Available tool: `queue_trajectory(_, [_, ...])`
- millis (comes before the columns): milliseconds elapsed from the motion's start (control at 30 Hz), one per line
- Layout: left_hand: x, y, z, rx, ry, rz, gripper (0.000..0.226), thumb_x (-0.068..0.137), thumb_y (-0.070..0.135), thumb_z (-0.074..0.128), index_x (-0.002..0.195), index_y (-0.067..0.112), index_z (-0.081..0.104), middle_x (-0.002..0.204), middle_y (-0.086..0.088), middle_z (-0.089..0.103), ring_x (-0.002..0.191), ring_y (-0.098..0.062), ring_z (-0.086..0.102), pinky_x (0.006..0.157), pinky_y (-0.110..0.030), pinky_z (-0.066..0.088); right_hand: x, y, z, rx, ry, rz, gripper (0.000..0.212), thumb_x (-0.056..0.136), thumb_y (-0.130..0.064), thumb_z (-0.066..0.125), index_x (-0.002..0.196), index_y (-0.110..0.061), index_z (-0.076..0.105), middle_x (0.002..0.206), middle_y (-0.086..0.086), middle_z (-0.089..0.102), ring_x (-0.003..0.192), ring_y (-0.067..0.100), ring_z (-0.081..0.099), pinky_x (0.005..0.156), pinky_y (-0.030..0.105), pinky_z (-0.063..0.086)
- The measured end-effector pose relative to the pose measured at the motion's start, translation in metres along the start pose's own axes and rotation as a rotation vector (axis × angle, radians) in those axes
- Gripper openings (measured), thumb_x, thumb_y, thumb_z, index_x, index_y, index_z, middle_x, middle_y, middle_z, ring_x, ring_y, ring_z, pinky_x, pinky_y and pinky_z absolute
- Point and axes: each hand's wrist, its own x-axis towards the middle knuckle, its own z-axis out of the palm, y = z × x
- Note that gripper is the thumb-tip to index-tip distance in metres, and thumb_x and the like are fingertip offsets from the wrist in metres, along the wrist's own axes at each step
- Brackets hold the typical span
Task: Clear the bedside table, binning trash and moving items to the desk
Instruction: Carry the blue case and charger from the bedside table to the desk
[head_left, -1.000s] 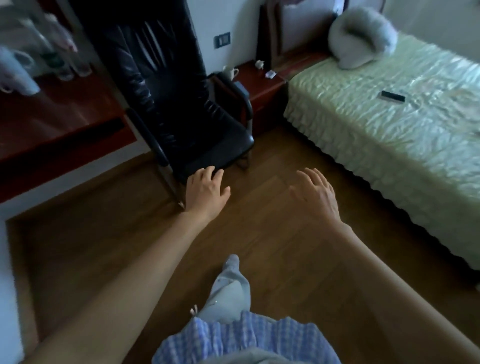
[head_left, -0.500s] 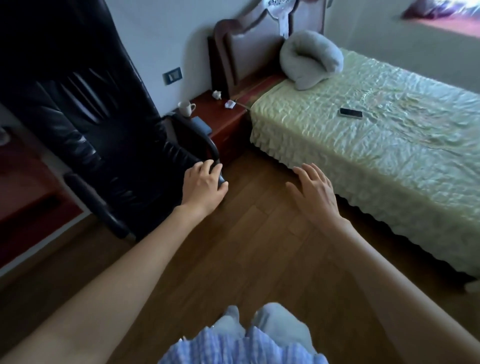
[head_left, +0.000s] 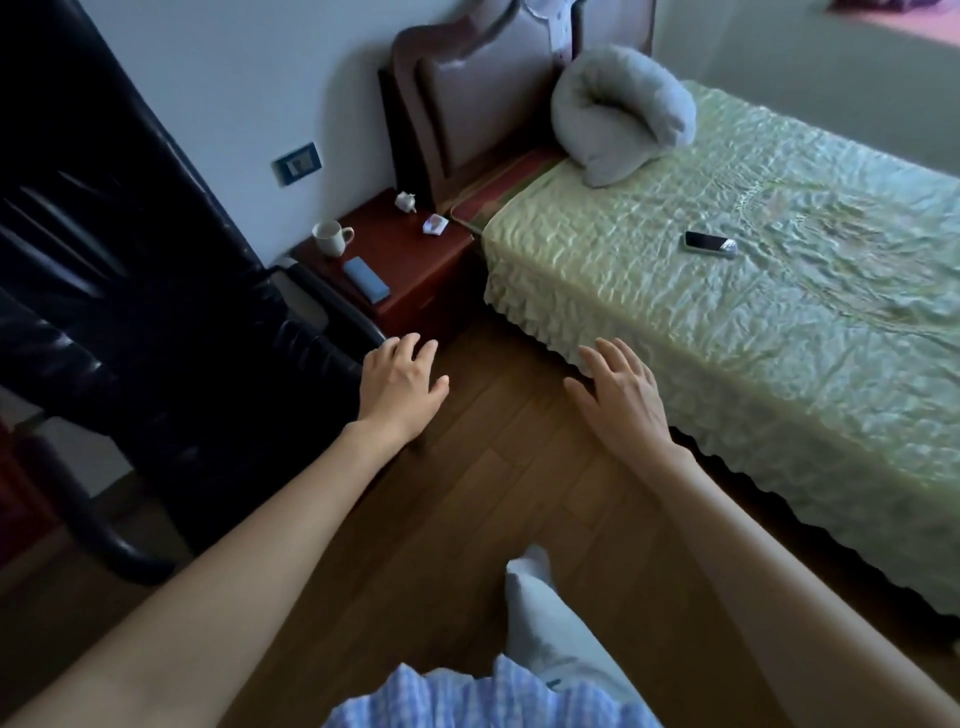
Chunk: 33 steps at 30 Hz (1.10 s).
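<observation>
The dark red bedside table (head_left: 415, 260) stands between a black chair and the bed. On it are a white cup (head_left: 331, 237), a blue flat case (head_left: 365, 279), a small crumpled white scrap (head_left: 405, 201) and a pinkish-white wrapper (head_left: 435, 225). My left hand (head_left: 400, 389) hovers over the floor in front of the table, fingers relaxed and empty. My right hand (head_left: 621, 397) is stretched out beside the bed's edge, fingers spread, holding nothing.
A black leather office chair (head_left: 156, 291) fills the left, its armrest close to the table. The bed (head_left: 753, 312) with a green cover carries a grey pillow (head_left: 618, 111) and a phone (head_left: 710, 244). Wooden floor (head_left: 467, 519) runs between chair and bed.
The view has swung right and closer to the bedside table; the desk at left has left the frame. Both hands stay outstretched and empty.
</observation>
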Motion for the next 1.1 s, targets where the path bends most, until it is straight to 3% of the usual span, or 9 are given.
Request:
queue_trajectory(433, [0.160,0.042,0.020,-0.023,-0.007,-0.218,0.053,0.093,0.037,0.050,0.139,0.012,0.042,0.143,-0.013,0.043,0.132,-0.029,0.038,0.107,-0.045,0.034,0.210,0.066,-0.011,0.017,-0.124,-0.152,0.052,0.097,-0.041,0.045,0.141,-0.015,0.040,0.149,0.009,0.038,0.143,0.027,0.024,0.114,0.042,0.022])
queue_trajectory(1100, [0.417,-0.076,0.050,-0.040,-0.010,-0.455,0.052,0.089,0.034,0.058,0.132,0.008,0.050,0.132,-0.015,0.053,0.120,-0.030,0.051,0.096,-0.045,0.045,0.545,0.007,0.087,0.037,-0.283,-0.332,0.051,0.096,-0.043,0.044,0.139,-0.016,0.043,0.147,0.007,0.041,0.141,0.025,0.029,0.113,0.043,0.029])
